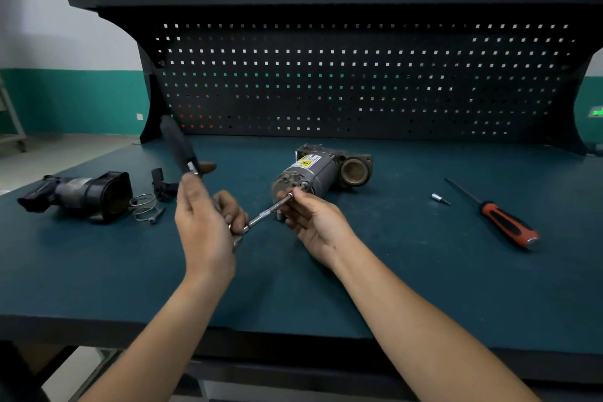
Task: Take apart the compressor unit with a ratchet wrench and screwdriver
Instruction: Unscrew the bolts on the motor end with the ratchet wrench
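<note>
Plainly the compressor unit lies on its side on the workbench, likely heavy and rigid, best steadied by its cylindrical body. The left hand grips the ratchet wrench; the right hand pinches its slim, probably slippery extension bar at the unit's end face.

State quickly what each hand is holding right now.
Left hand: closed, gripping the ratchet wrench.
Right hand: closed, pinching the wrench's bar by the compressor.
</note>
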Demonstrator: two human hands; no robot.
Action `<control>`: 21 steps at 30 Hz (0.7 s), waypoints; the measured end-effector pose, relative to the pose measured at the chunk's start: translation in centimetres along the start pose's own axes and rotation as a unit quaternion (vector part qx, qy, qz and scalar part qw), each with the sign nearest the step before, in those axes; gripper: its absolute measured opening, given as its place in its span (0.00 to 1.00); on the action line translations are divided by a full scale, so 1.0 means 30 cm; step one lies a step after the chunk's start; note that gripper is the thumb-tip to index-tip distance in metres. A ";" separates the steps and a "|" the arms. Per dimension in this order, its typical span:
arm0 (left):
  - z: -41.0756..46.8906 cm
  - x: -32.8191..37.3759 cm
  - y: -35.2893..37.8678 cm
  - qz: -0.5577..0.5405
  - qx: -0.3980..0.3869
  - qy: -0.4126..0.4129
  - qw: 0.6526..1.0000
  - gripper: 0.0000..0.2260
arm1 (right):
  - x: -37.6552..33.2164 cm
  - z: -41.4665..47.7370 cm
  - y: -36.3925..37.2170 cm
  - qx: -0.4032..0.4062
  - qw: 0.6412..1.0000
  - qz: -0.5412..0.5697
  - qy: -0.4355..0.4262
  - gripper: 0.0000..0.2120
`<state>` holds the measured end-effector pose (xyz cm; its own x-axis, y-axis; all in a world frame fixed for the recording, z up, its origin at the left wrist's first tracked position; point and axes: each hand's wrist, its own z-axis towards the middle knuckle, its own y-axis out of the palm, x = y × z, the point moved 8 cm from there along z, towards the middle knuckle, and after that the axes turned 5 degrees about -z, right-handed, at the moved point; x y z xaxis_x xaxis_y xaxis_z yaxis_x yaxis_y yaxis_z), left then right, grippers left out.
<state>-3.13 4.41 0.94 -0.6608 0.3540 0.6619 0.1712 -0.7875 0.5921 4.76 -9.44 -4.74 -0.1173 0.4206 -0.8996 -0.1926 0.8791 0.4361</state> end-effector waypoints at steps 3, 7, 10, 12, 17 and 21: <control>-0.049 0.050 0.075 0.130 -0.188 0.146 0.962 0.13 | 0.000 0.000 -0.004 0.003 1.000 -0.004 0.000 0.10; -0.124 0.045 0.106 0.197 -0.276 0.212 0.916 0.13 | 0.002 -0.001 -0.013 0.012 1.000 -0.007 0.004 0.09; -0.101 0.035 0.068 0.062 -0.138 0.127 0.980 0.10 | 0.009 0.000 -0.015 0.004 1.000 0.002 0.019 0.09; -0.078 0.011 0.027 0.014 -0.029 0.059 0.998 0.12 | 0.015 -0.001 -0.010 -0.005 0.999 0.015 0.036 0.10; -0.036 -0.042 -0.021 -0.075 0.071 -0.059 0.993 0.13 | 0.013 0.000 0.011 -0.038 0.998 0.041 0.029 0.09; -0.042 0.028 0.034 0.037 -0.059 0.074 0.995 0.12 | 0.007 0.003 0.009 -0.032 0.999 0.039 0.013 0.09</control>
<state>-4.44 3.28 1.52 -0.7511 0.2217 0.6219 0.1428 -0.8651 0.4809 4.75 -9.09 -4.82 -0.1594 0.4805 -0.8624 -0.2431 0.8275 0.5061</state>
